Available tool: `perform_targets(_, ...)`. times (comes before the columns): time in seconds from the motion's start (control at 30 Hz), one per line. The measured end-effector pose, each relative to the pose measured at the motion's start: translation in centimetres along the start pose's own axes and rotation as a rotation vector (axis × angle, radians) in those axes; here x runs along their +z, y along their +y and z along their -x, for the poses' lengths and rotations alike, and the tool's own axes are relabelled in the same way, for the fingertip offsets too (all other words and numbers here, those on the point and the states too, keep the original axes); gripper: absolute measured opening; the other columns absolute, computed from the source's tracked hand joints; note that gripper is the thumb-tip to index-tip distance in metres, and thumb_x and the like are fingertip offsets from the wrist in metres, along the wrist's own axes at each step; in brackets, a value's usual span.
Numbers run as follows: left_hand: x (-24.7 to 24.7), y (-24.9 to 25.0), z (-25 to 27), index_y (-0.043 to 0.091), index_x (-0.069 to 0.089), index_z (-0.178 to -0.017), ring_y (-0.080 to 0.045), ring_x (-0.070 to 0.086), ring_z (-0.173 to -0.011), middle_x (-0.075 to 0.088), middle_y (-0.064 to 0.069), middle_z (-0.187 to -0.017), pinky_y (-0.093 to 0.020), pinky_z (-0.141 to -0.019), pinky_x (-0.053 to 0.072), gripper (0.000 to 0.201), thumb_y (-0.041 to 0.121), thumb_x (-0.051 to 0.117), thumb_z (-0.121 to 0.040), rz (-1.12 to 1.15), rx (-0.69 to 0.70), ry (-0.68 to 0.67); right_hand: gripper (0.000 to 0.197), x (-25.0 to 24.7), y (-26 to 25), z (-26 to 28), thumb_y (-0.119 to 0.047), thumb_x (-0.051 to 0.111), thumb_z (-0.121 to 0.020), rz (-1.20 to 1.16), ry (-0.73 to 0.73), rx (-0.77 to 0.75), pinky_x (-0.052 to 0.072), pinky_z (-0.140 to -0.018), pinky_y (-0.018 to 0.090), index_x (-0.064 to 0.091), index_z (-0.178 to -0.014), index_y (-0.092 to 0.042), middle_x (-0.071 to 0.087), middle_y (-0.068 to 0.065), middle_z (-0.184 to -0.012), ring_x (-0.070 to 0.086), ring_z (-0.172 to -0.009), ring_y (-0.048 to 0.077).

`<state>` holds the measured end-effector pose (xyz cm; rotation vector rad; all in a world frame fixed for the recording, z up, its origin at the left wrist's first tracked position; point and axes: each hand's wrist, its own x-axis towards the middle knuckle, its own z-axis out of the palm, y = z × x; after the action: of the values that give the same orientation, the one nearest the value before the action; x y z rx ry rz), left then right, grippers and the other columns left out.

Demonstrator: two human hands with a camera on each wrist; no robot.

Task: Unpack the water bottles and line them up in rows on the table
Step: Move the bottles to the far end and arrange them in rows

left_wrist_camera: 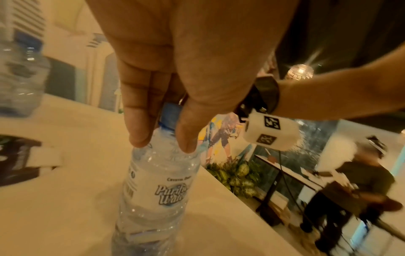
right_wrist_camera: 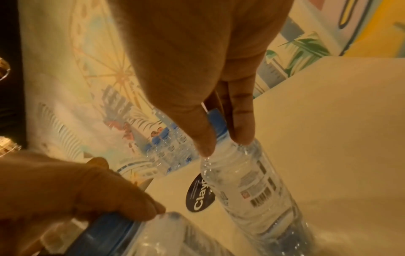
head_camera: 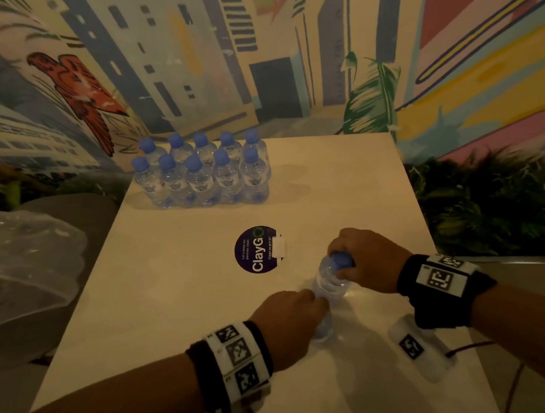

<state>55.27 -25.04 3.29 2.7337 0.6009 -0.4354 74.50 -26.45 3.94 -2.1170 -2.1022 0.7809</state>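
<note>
Two rows of several clear water bottles (head_camera: 201, 172) with blue caps stand at the far left of the white table (head_camera: 181, 304). Near the front, each hand holds one more bottle by its top. My right hand (head_camera: 345, 262) pinches the blue cap of one bottle (head_camera: 330, 282); the right wrist view shows the right hand (right_wrist_camera: 225, 145) on this upright bottle (right_wrist_camera: 252, 187). My left hand (head_camera: 300, 311) grips the cap of a second bottle (head_camera: 323, 329), which it mostly hides. In the left wrist view the left hand (left_wrist_camera: 162, 143) grips that bottle (left_wrist_camera: 157, 190), labelled "Purified Water".
A dark round ClayGo sticker (head_camera: 257, 249) lies mid-table. A white tagged device (head_camera: 418, 346) with a cable sits at the front right. Crumpled clear plastic wrap (head_camera: 26, 257) lies on a grey seat to the left. Green plants (head_camera: 483, 203) border the right edge, and a mural wall stands behind.
</note>
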Motion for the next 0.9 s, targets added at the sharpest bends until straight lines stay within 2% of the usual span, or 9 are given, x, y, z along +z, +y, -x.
perform_targets(0.07, -0.2, -1.3, -0.2, 0.012, 0.053, -0.107, -0.03, 0.06, -0.094, 0.061, -0.01, -0.107, -0.036, -0.079, 0.046, 0.019, 0.016, 0.054, -0.089, 0.112, -0.081, 0.05, 0.033, -0.3, 1.1, -0.1, -0.021, 0.067, -0.08, -0.024, 0.048, 0.04, 0.039, -0.08, 0.025, 0.063, -0.112, -0.014, 0.059, 0.008, -0.108, 0.057, -0.099, 0.025)
perform_targets(0.2, -1.0, -4.7, -1.3, 0.012, 0.06, -0.113, -0.022, 0.06, -0.101, 0.066, -0.005, -0.109, -0.029, -0.085, 0.046, 0.033, 0.026, 0.065, -0.084, 0.347, -0.229, 0.109, 0.033, -1.1, 2.8, -0.4, -0.018, 0.074, -0.075, -0.099, 0.123, 0.108, 0.039, -0.079, 0.021, 0.067, -0.107, -0.012, 0.065, 0.009, -0.105, 0.06, -0.096, 0.024)
perform_targets(0.27, -1.6, -6.3, -2.1, 0.013, 0.062, -0.112, -0.02, 0.061, -0.102, 0.067, -0.004, -0.11, -0.025, -0.083, 0.044, 0.035, 0.027, 0.07, -0.081, 0.412, -0.271, 0.122, 0.032, -1.6, 3.4, -0.9, -0.014, 0.075, -0.074, -0.134, 0.141, 0.118, 0.037, -0.077, 0.021, 0.068, -0.106, -0.01, 0.067, 0.01, -0.105, 0.058, -0.09, 0.02)
perform_targets(0.4, -3.2, -9.2, -4.3, 0.013, 0.065, -0.108, -0.021, 0.06, -0.102, 0.067, -0.004, -0.11, -0.024, -0.079, 0.041, 0.034, 0.031, 0.071, -0.08, 0.377, -0.313, 0.137, 0.032, -2.6, 4.3, -2.3, -0.01, 0.074, -0.075, -0.147, 0.156, 0.13, 0.037, -0.077, 0.021, 0.067, -0.107, -0.007, 0.067, 0.01, -0.108, 0.05, -0.087, 0.012)
perform_targets(0.53, -5.2, -12.1, -6.8, 0.013, 0.066, -0.105, -0.022, 0.061, -0.1, 0.067, -0.005, -0.108, -0.027, -0.08, 0.044, 0.033, 0.031, 0.072, -0.079, 0.353, -0.358, 0.192, 0.029, -4.0, 4.8, -4.4, -0.009, 0.072, -0.078, -0.168, 0.165, 0.186, 0.044, -0.072, 0.028, 0.067, -0.107, -0.005, 0.064, 0.01, -0.103, 0.051, -0.081, 0.017)
perform_targets(0.67, -7.5, -14.5, -9.6, 0.01, 0.066, -0.105, -0.024, 0.062, -0.096, 0.067, -0.008, -0.105, -0.028, -0.077, 0.046, 0.034, 0.029, 0.073, -0.079, 0.352, -0.366, 0.275, 0.028, -5.2, 4.9, -6.8, -0.008, 0.073, -0.078, -0.173, 0.193, 0.21, 0.052, -0.078, 0.038, 0.066, -0.105, -0.003, 0.064, 0.014, -0.103, 0.051, -0.08, 0.02)
perform_targets(0.8, -9.8, -16.6, -13.0, 0.012, 0.065, -0.105, -0.019, 0.058, -0.091, 0.066, -0.006, -0.107, -0.027, -0.077, 0.043, 0.032, 0.029, 0.072, -0.079, 0.322, -0.36, 0.335, 0.03, -5.8, 4.9, -9.0, -0.009, 0.073, -0.078, -0.157, 0.209, 0.214, 0.043, -0.077, 0.03, 0.067, -0.106, -0.002, 0.065, 0.018, -0.111, 0.056, -0.088, 0.027)
perform_targets(0.9, -11.5, -17.9, -15.7, 0.01, 0.064, -0.103, -0.02, 0.059, -0.095, 0.065, -0.006, -0.107, -0.027, -0.079, 0.042, 0.029, 0.025, 0.071, -0.08, 0.287, -0.344, 0.354, 0.029, -6.0, 4.7, -10.2, -0.009, 0.072, -0.078, -0.173, 0.218, 0.22, 0.041, -0.078, 0.027, 0.067, -0.106, -0.003, 0.066, 0.017, -0.111, 0.052, -0.087, 0.022)
